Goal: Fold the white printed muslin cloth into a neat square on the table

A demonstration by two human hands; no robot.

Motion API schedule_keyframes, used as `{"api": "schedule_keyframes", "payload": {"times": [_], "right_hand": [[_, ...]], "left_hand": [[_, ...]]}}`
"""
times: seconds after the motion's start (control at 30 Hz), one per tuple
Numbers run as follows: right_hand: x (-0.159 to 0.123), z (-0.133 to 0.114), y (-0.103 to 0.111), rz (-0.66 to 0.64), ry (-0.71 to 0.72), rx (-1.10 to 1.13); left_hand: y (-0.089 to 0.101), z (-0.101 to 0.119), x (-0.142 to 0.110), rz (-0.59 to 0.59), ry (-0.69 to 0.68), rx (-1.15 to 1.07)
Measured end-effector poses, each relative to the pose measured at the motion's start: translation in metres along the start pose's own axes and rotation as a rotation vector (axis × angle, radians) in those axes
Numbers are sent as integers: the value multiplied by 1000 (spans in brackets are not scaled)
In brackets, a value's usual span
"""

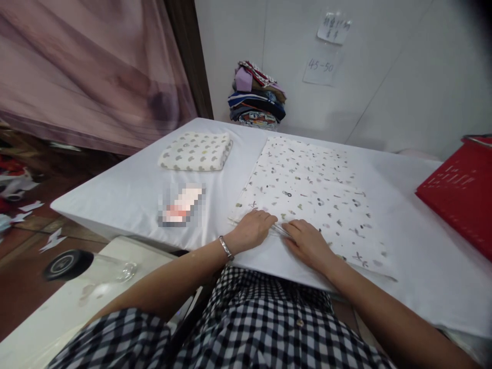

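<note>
A white cotton cloth [307, 189] with a small print of plants and shapes lies flat and layered on the white-covered table [400, 205]. Its near edge is in both of my hands. My left hand [253, 229], with a silver bracelet at the wrist, has its fingers closed on that edge. Just to the right, my right hand [309, 243] pinches the same edge, thumb underneath and fingers on top. Between the two hands the edge is slightly raised and bunched. The undersides of the fingers are hidden.
A folded cloth with grey-green mouse-head shapes [197, 151] sits back left, a blurred-out flat object [182, 205] nearer. A red basket [461, 189] stands right. Stacked fabrics [257, 97] lie by the wall. Left below is a white surface with a clear bottle [111, 266].
</note>
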State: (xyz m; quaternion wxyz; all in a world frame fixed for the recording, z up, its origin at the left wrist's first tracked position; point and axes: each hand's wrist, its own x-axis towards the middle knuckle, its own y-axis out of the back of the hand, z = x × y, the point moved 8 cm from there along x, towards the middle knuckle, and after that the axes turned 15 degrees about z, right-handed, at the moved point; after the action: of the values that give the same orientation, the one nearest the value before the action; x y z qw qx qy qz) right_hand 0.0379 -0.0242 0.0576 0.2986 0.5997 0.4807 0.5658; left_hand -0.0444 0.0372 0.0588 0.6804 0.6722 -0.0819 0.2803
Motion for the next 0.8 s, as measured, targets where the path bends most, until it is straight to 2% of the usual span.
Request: {"api": "schedule_keyframes", "payload": {"times": [0.2, 0.37, 0.6, 0.8], "right_hand": [[9, 1, -11, 6, -25, -88], [11, 13, -19, -19, -99, -75], [10, 23, -19, 22, -133, 18], [8, 23, -17, 89, -121, 49]], "left_hand": [[0, -14, 7, -54, 69, -112], [1, -18, 6, -32, 117, -175], [12, -13, -1, 85, 8, -114], [9, -14, -7, 100, -19, 2]]}}
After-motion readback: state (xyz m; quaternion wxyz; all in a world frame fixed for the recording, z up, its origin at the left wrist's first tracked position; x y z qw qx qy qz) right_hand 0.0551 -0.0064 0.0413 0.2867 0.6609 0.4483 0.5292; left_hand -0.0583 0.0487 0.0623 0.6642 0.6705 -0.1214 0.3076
